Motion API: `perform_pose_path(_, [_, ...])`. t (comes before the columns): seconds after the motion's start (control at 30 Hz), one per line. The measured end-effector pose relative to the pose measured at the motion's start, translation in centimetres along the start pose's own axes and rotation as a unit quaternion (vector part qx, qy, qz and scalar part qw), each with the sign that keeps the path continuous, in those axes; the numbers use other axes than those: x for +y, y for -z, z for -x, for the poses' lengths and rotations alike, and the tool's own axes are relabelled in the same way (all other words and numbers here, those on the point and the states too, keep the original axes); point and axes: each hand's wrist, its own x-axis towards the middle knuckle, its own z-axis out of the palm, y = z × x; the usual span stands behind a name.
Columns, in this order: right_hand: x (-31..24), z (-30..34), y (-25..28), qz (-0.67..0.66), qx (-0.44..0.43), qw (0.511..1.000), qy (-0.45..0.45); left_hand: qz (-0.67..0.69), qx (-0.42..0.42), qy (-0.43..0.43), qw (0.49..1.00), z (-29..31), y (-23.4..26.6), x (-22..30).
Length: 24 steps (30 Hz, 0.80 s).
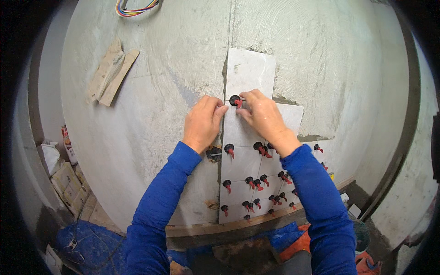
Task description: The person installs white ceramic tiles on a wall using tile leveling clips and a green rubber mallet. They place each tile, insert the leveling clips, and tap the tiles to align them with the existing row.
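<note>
A grey plastered wall (151,91) carries a column of pale tiles. The top tile (250,71) sits above the others. In the joint under it is a black and red levelling clip (235,101). My right hand (263,114) pinches this clip with fingertips. My left hand (204,121) presses against the left edge of the tile below, fingers bent, touching the wall. Several more black and red clips (256,181) stick out of the lower tile joints.
A folded paper bag (110,71) hangs on the wall at upper left. Coloured wires (133,8) hang at the top. A wooden batten (220,225) runs under the tiles. Boxes (68,183) lie at lower left, blue sheet (87,250) on the floor.
</note>
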Motion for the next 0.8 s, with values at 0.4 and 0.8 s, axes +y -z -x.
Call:
perform_pose_path(0.4, [1.0,1.0,-7.0,-0.122,0.229,0.964,-0.048,-0.264,-0.026,-0.064,0.962,-2.4,-2.9,3.9])
perform_pose_path(0.8, [1.0,1.1,-8.5,-0.154,0.284,0.944,-0.074,-0.33,-0.026,-0.001,0.944,-2.2,-4.7,4.0])
